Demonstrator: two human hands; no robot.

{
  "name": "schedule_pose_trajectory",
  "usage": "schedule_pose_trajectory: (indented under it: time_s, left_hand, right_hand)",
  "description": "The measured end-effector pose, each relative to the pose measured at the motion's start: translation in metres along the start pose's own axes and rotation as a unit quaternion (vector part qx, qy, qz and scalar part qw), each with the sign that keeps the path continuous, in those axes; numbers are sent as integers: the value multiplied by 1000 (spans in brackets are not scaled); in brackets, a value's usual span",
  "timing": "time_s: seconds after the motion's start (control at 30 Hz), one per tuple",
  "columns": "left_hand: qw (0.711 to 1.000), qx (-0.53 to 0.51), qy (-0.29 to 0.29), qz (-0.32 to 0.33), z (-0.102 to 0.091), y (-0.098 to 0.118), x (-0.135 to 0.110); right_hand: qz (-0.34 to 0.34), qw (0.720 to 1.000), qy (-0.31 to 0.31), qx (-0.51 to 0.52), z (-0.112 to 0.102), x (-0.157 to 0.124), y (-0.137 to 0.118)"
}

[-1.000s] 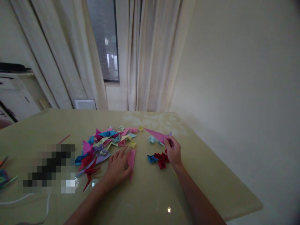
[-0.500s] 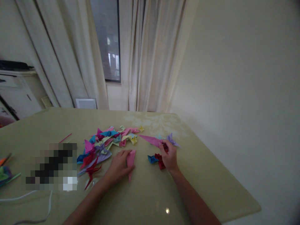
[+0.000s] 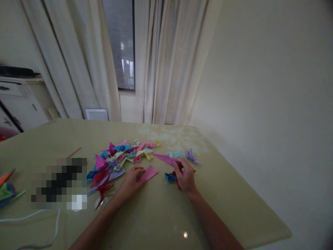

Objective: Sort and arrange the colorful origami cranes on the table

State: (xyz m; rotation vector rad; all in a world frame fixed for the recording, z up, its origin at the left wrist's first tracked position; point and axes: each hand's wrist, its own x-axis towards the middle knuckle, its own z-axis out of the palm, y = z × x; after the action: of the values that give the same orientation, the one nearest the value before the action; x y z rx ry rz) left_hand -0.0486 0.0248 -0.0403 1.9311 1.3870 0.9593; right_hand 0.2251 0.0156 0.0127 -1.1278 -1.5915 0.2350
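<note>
My left hand (image 3: 133, 181) is closed on a pink folded paper piece (image 3: 150, 173), whose wide end points up and to the right. Between the thumb and fingers of my right hand (image 3: 185, 175) is a longer pink folded paper strip (image 3: 164, 159), its narrow tip pointing left. Just beneath that hand lie a blue folded paper piece (image 3: 170, 177) and a red one, partly hidden by the hand. Left of my left hand spreads a pile of colourful origami cranes (image 3: 114, 161), with a red crane (image 3: 104, 187) at its near edge.
A lilac crane (image 3: 191, 156) and light blue folded pieces (image 3: 176, 153) lie beyond my right hand. At the left are a white cable (image 3: 56, 227), a blurred-out dark object (image 3: 61, 182) and a bundle of coloured items (image 3: 7, 191). The table (image 3: 234, 208) meets a wall at the right.
The pink piece in my left hand has turned from hanging downward to pointing up and right. My right hand has shifted slightly left with its pink strip.
</note>
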Motion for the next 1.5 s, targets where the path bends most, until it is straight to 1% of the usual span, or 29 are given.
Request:
schedule_pose_trajectory:
  time_s: [0.07, 0.2, 0.3, 0.4, 0.47, 0.53, 0.6, 0.67, 0.73, 0.87, 0.97, 1.07, 1.13, 1.2, 1.27, 1.33, 1.4, 1.5]
  left_hand:
    - [1000, -29, -9, -3, -2, 4, 0]
    - [998, -58, -24, -8, -1, 18, -5]
    - [997, -73, -5, -12, 0, 25, -7]
    - [997, -75, 22, -5, 1, 27, -4]
    - [994, -103, 37, -5, 1, 27, -2]
    - [986, -157, 50, -21, 2, 29, -1]
    - [976, -205, 57, -51, 3, 32, -1]
    - [968, -229, 67, -83, 3, 36, -2]
    - [963, -237, 78, -99, 1, 41, -3]
    - [957, -257, 108, -87, -4, 47, -4]
    - [952, -269, 118, -90, -5, 47, -4]
    - [954, -255, 127, -89, -6, 45, -4]
    - [962, -219, 150, -62, -8, 45, -3]
    - [969, -170, 179, -19, -10, 44, -3]
    - [972, -135, 191, 11, -11, 43, -3]
    - [974, -129, 186, 18, -10, 41, -3]
    - [977, -137, 165, 17, -7, 40, -3]
    - [982, -162, 102, 11, -1, 41, -5]
  right_hand:
    - [-6, 1000, -1, -2, 0, 0, -1]
    - [-12, 1000, -4, -9, -1, -1, -2]
    - [-18, 1000, -3, -10, -1, -1, -1]
    - [-27, 1000, 0, -13, -1, -1, 0]
    - [-36, 999, 2, -17, 0, -2, 0]
    - [-47, 999, -1, -25, 1, -3, -1]
    - [-62, 998, -4, -34, 1, -5, -2]
    - [-79, 996, -10, -39, 2, -7, -3]
    - [-94, 995, -13, -40, 2, -8, -4]
    - [-104, 993, -16, -50, 2, -9, -5]
    - [-113, 991, -20, -66, 1, -9, -5]
    - [-122, 990, -20, -71, 1, -9, -7]
    - [-128, 989, -26, -67, 0, -8, -8]
    - [-140, 987, -39, -61, 0, -8, -9]
    - [-159, 984, -57, -62, 0, -9, -9]
    - [-174, 980, -76, -64, 1, -10, -9]
    - [-179, 978, -92, -52, 2, -12, -9]
    - [-175, 979, -106, -15, 3, -14, -11]
